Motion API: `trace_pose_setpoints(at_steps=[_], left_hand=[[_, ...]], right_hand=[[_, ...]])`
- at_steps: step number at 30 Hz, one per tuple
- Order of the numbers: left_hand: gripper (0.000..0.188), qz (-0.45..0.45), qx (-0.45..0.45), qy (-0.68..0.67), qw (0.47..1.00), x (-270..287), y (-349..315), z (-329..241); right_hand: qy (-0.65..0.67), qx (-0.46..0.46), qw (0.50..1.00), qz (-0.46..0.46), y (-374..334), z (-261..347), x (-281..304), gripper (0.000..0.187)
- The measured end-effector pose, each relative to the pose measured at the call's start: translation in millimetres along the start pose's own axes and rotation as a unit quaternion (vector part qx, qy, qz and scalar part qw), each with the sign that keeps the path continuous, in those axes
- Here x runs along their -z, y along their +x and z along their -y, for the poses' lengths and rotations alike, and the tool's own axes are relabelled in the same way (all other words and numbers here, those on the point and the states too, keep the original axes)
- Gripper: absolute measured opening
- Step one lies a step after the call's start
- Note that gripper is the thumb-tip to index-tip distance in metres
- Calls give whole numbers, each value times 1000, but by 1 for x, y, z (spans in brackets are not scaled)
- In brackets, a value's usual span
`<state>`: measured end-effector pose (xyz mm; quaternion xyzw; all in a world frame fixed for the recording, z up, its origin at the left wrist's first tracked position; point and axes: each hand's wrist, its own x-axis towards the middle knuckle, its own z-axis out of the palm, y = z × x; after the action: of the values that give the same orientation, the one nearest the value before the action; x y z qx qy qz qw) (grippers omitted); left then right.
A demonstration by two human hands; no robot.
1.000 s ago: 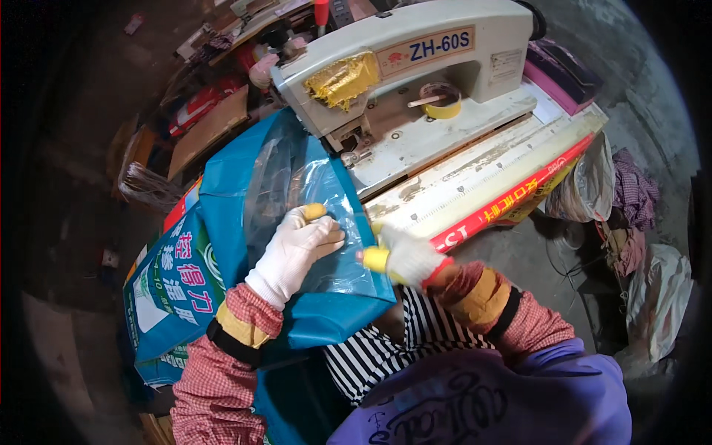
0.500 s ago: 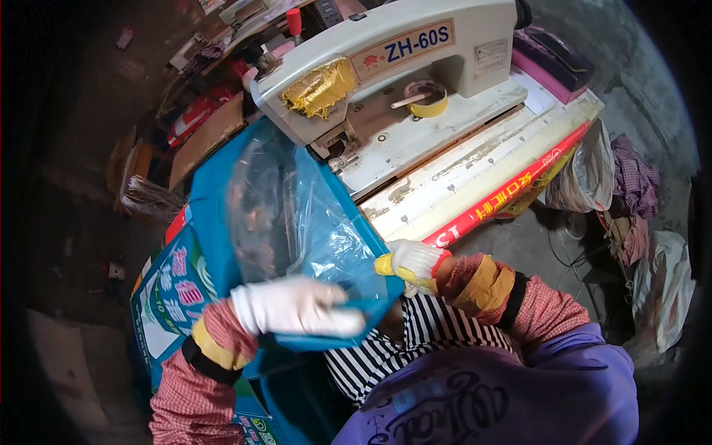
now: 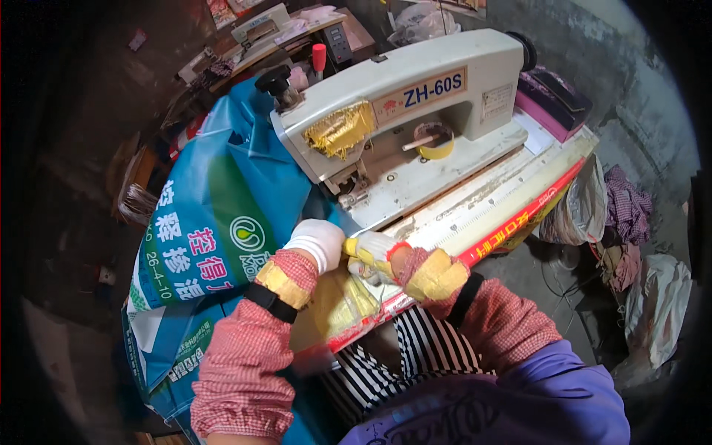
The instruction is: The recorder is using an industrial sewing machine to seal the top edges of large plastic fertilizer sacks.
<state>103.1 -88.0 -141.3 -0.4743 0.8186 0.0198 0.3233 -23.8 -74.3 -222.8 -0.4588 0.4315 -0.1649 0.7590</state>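
Observation:
A blue-green printed woven sack (image 3: 215, 200) drapes over the left end of the sewing machine's table. Its right edge runs under the head of the white sewing machine (image 3: 486, 63). Close to the needle area, my left hand (image 3: 317, 242) in a white glove is closed on the sack's edge, its fingertips hidden. Right beside it, my right hand (image 3: 374, 256) in a white glove with yellow fingertips is curled closed at the same edge. The two hands nearly touch, low over the table's near side. The clear plastic liner is out of sight.
A yellow tape roll (image 3: 436, 142) with a white stick in it lies on the machine bed. A purple-and-black box (image 3: 550, 104) stands at the table's right end. Plastic bags (image 3: 656, 300) and checked cloth (image 3: 627, 204) lie at the right. Another work table (image 3: 311, 33) stands behind.
Both hands have brought the sack's edge forward to the machine, and its printed side now faces up. The open mouth with the clear liner no longer shows. My left hand has moved up beside my right.

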Motion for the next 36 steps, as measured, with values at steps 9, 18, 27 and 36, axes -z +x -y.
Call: trace_pose_setpoints(at_steps=[9, 18, 27, 36], left_hand=[[14, -290, 63, -257, 920, -47, -42, 53], [51, -548, 235, 129, 792, -7, -317, 12], [84, -236, 486, -216, 813, -188, -317, 75], [19, -379, 533, 67, 753, -107, -291, 182]], right_hand=[[-417, 255, 845, -216, -31, -4, -43, 54], [-519, 587, 563, -263, -9, 54, -56, 6], [-255, 663, 700, -80, -146, 88, -81, 26], [-98, 542, 820, -152, -96, 49, -67, 19]])
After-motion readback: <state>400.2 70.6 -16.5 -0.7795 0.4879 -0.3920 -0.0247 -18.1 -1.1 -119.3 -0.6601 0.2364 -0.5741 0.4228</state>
